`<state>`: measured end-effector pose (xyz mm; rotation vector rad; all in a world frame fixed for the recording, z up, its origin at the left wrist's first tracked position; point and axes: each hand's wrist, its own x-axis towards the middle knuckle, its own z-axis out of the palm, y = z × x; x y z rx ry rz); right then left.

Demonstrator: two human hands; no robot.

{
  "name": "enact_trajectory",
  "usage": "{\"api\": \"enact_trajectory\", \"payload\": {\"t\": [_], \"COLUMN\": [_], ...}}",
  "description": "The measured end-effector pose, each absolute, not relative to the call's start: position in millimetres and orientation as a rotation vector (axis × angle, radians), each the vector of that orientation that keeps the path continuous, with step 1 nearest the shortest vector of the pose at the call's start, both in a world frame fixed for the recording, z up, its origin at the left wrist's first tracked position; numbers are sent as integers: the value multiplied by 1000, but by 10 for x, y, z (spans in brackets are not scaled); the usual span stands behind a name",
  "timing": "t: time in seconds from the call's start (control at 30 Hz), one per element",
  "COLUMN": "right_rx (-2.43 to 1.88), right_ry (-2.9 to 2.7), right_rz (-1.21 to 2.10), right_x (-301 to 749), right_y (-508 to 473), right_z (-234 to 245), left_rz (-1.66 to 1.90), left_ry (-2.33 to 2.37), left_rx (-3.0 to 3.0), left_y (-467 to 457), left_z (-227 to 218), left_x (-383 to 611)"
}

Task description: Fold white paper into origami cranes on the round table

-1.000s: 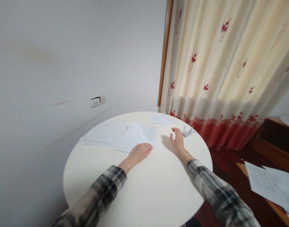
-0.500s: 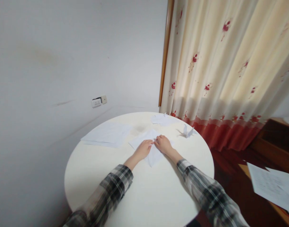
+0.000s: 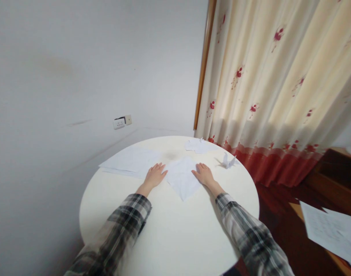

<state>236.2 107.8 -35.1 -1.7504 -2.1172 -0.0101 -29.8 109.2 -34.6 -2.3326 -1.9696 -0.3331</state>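
A white sheet of paper (image 3: 182, 180) with faint creases lies flat on the round white table (image 3: 175, 237), one corner pointing toward me. My left hand (image 3: 154, 175) is open beside its left edge, fingers stretched forward and thumb pointing at the sheet. On the other side, my right hand (image 3: 204, 174) rests open at the sheet's right edge, its thumb and fingertips over or against the paper. Neither hand grips anything.
A stack of white paper (image 3: 129, 161) lies at the table's left. A folded paper crane (image 3: 227, 161) stands at the right, and more paper (image 3: 197, 145) lies at the back edge. Behind are a wall and a curtain (image 3: 258, 96). Written sheets (image 3: 330, 226) lie at lower right.
My hands have parted from the middle of the sheet. The left moved left and off the paper, the right slightly right. The creased sheet now lies uncovered, opened flat.
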Motion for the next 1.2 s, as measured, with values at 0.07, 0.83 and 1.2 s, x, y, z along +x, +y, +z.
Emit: {"api": "enact_trajectory", "payload": {"t": [0.07,0.83,1.2], "right_rx": [-1689,-1501,-1518], "right_ry": [-2131,-2032,-2032], "right_rz": [-6,195,216], "right_x": [2375,2411,2384], "right_y": [1087,1114,1071], "right_z": [-355,-419,-387], "left_rz": [-336,-484,-460], "left_ry": [-1966,-1886,-1876], "left_rx": [-2329,-2339,-2323], "left_y": [1082,1080,1072], "left_z": [-351,-391,-391], "left_x": [-272,-283,-288]}}
